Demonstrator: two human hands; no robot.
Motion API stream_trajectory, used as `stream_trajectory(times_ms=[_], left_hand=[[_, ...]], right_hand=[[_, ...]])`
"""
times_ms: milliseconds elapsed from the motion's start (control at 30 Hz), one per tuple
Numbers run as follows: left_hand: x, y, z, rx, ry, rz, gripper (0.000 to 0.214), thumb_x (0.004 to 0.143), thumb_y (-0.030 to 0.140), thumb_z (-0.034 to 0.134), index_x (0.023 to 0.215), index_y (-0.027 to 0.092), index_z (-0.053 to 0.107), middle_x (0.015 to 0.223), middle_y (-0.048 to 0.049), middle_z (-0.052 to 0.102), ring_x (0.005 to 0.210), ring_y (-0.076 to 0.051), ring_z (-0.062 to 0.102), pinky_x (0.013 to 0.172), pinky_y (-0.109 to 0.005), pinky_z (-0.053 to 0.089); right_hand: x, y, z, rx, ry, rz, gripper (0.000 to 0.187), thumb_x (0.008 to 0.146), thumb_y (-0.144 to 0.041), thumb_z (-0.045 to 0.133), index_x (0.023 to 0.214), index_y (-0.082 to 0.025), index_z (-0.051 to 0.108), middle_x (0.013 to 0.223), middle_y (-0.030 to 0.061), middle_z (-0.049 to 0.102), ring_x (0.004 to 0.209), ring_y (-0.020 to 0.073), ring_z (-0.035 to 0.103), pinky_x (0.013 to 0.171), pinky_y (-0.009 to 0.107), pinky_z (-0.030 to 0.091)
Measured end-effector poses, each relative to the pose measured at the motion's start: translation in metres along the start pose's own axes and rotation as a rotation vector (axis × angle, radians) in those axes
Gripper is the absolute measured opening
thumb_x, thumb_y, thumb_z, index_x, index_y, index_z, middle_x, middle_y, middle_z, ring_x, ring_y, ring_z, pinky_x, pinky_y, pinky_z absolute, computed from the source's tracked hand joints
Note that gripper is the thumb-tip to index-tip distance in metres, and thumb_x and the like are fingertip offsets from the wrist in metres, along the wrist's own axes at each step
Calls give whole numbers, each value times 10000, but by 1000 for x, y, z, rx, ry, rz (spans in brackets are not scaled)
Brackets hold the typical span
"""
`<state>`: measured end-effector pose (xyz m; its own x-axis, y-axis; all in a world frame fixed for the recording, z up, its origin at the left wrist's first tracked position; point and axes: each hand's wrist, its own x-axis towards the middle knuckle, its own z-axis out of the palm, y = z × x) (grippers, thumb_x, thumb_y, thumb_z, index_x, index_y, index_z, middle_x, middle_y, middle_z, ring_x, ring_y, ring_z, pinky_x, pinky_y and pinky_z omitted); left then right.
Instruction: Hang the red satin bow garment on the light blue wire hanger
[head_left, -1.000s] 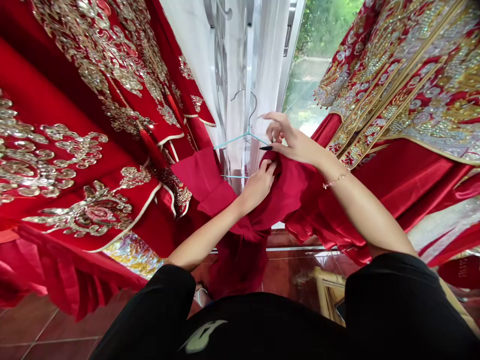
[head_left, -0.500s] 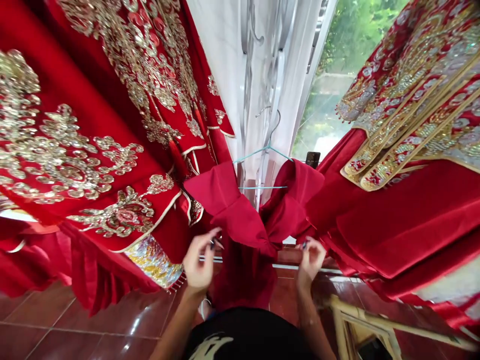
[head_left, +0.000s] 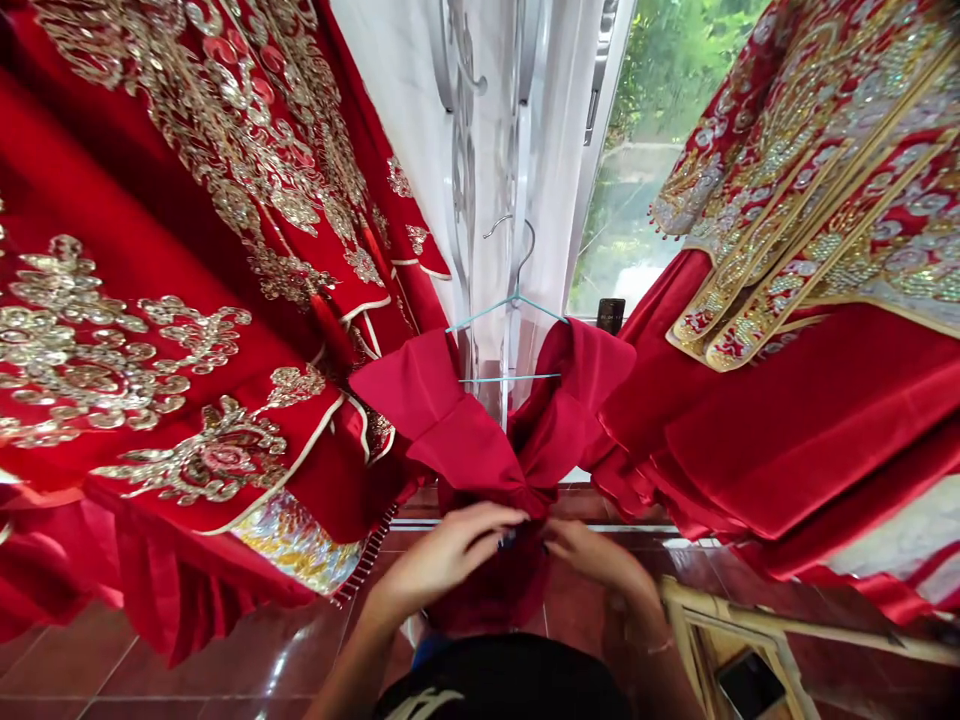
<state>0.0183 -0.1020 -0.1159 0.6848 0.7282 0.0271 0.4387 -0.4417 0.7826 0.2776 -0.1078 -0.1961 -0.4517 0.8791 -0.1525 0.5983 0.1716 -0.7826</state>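
Note:
A deep red dress (head_left: 476,440) with a crossed, folded neckline hangs in front of me on a thin light-blue hanger (head_left: 480,315) with a metal hook. Both my hands are at its gathered waist. From the left, my left hand (head_left: 446,555) closes on the cloth there, fingers lying over the front and thumb below; a small dark spot shows by the thumb tip. My right hand (head_left: 589,552) comes in from the right side, its bent fingers pinching the cloth at the waist. The dress's skirt (head_left: 495,590) falls below, partly hidden by my hands.
Red garments with gold sequin embroidery (head_left: 217,450) hang close on the left. More beaded red clothing (head_left: 810,250) hangs on the right. A metal rack (head_left: 450,150) stands behind the dress. A phone (head_left: 750,685) lies on a bamboo-framed piece of furniture (head_left: 701,600).
My hands have moved inward from either side of the dress to its waist, onto the cloth. The view has shifted slightly, so the dress appears a little further left.

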Motion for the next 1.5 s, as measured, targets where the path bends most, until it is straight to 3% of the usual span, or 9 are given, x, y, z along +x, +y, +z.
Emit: stream_trajectory(times_ms=[67, 133, 200, 267, 367, 567, 733, 1067, 1500], left_hand=[[10, 27, -36, 69, 518, 135, 349, 1010, 240, 409, 1244, 268, 667, 1260, -70, 701, 1212, -202, 643, 1110, -363, 484], [24, 43, -66, 244, 963, 154, 331, 993, 263, 465, 1278, 268, 633, 1324, -91, 653, 1309, -246, 575, 1191, -469, 398], [43, 49, -91, 418, 1173, 8, 509, 929, 292, 588, 1432, 264, 513, 1506, -131, 503, 1471, -327, 400, 1251, -613, 220], [63, 50, -109, 511, 1161, -175, 761, 866, 310, 673, 1554, 270, 349, 1631, -153, 328, 1554, -394, 211, 1224, -722, 97], [85, 50, -121, 570, 1034, -293, 871, 857, 304, 672, 1606, 293, 229, 1680, -145, 235, 1572, -431, 89, 1163, -804, 75], [102, 51, -107, 671, 920, -253, 893, 831, 160, 614, 1620, 284, 214, 1701, -144, 177, 1564, -479, 7, 1115, -853, 100], [97, 34, -122, 588, 870, -103, 932, 769, -26, 425, 1610, 318, 218, 1615, -116, 386, 1505, -375, 347, 1171, -748, 260], [73, 20, -158, 497, 592, 93, 814, 754, 17, 481, 1542, 176, 352, 1532, -128, 485, 1448, -261, 445, 1256, -464, 330], [78, 33, -121, 643, 842, -298, 749, 845, 79, 457, 1551, 318, 380, 1557, -120, 446, 1526, -411, 281, 1158, -798, 228]], right_hand=[[4, -33, -42, 37, 159, -105, 263, 944, -337, 464, 970, -213, 694, 928, 70, 749, 869, 217, 702, 872, 366, 558], [15, -68, -82, 43, 574, -206, 276, 967, -364, 461, 1066, -226, 679, 1087, 91, 737, 1004, 227, 687, 955, 391, 537], [35, -94, -111, -99, 992, -263, 358, 944, -333, 485, 1266, -248, 615, 1358, 115, 635, 1309, 272, 548, 1123, 490, 429], [63, -107, -127, -298, 1185, -153, 621, 874, -325, 576, 1476, -239, 453, 1578, 151, 423, 1504, 349, 299, 1192, 635, 283], [98, -105, -135, -498, 1126, 48, 834, 833, -265, 584, 1596, -209, 252, 1668, 180, 248, 1544, 448, 140, 1139, 789, 192], [105, -89, -146, -612, 1034, -14, 816, 797, -114, 470, 1590, -153, 281, 1566, 181, 433, 1450, 368, 377, 1153, 634, 353], [92, -80, -169, -584, 974, -110, 787, 733, -15, 420, 1504, -170, 452, 1318, 153, 655, 1186, 318, 598, 1034, 515, 485], [94, -68, -180, -522, 908, -197, 683, 775, -126, 544, 1453, -190, 486, 1404, 135, 608, 1278, 336, 522, 1107, 527, 424], [96, -74, -169, -702, 999, 27, 693, 793, -88, 465, 1482, -163, 453, 1333, 193, 582, 1158, 353, 513, 1060, 582, 396]])
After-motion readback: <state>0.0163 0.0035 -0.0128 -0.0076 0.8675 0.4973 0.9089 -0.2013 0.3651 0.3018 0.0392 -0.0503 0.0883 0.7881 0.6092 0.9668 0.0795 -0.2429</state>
